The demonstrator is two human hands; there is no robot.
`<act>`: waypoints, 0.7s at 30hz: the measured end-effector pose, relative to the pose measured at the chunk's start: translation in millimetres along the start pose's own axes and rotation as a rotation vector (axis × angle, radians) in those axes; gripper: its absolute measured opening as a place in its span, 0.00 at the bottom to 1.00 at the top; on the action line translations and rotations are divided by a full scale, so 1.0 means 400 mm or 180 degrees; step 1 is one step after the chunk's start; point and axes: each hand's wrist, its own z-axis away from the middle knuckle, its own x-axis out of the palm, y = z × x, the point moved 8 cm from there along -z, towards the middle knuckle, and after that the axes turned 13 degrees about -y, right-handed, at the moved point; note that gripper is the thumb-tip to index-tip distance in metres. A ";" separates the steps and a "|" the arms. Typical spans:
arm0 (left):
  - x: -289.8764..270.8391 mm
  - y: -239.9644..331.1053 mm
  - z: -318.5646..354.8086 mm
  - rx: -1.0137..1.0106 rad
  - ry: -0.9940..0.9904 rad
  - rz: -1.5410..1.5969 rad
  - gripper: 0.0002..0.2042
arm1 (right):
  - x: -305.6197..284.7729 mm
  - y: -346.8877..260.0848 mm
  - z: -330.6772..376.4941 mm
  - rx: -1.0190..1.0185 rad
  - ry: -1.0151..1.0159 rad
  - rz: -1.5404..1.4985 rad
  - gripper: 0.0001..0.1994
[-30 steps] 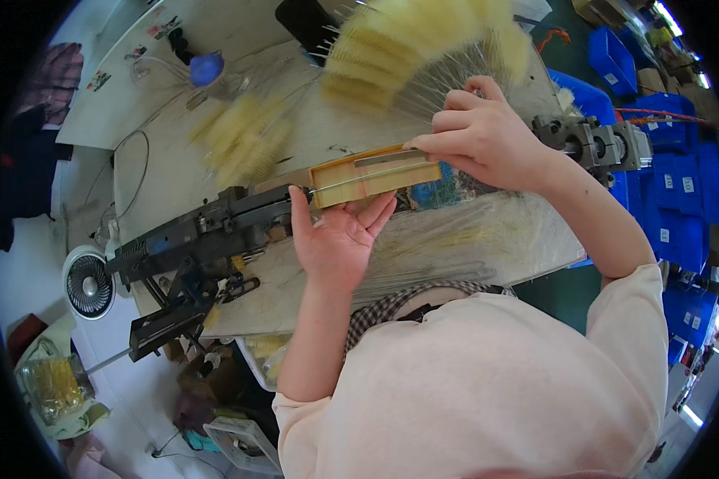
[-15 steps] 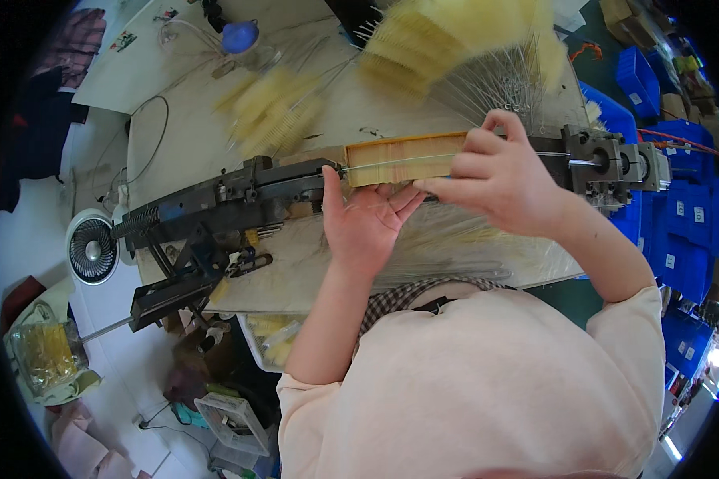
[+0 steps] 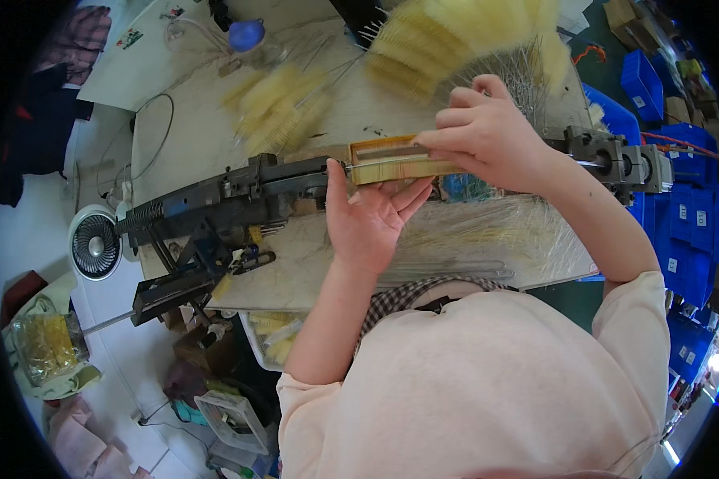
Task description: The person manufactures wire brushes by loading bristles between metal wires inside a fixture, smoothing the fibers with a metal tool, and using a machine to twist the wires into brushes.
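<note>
A shallow yellow-edged tray (image 3: pixel 379 146) lies in front of me, with a row of pale bristles (image 3: pixel 403 168) along its near side. A thin metal wire runs from there toward the metal chuck (image 3: pixel 595 160) on the right. My left hand (image 3: pixel 369 223) is palm up below the tray's left end. Its fingers stretch out under the bristles, and its thumb stands upright beside the tip of a long black metal arm (image 3: pixel 295 176). Over the tray's right part, my right hand (image 3: pixel 487 132) has its fingers curled and pinched together; what they grip is hidden.
Finished-looking yellow bristle brushes (image 3: pixel 423 48) with wire stems fan out at the back. More brushes (image 3: pixel 284 104) lie left of them. A blue rubber bulb (image 3: pixel 246 36) sits farther left. A small fan (image 3: pixel 96 246) stands at the left; blue bins (image 3: pixel 687 215) are stacked right.
My right hand has moved up and a little left, over the tray's far edge. The bristles now sit along the near side, and a blue patch shows below the right hand. The left hand barely moved.
</note>
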 end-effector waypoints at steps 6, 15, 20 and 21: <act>-0.002 -0.001 -0.003 -0.0080 0.0104 -0.0229 0.42 | 0.019 0.016 0.000 0.0063 -0.0448 0.0251 0.07; -0.019 0.000 0.004 -0.0058 0.0320 -0.0108 0.41 | 0.005 0.069 0.107 0.0280 -0.0493 0.0189 0.07; -0.015 0.003 0.002 -0.0019 0.0298 -0.0142 0.41 | -0.003 0.068 0.115 0.0252 -0.0380 0.0175 0.07; -0.015 0.002 0.002 -0.0022 0.0294 -0.0145 0.41 | -0.007 0.069 0.120 0.0204 -0.0266 0.0060 0.06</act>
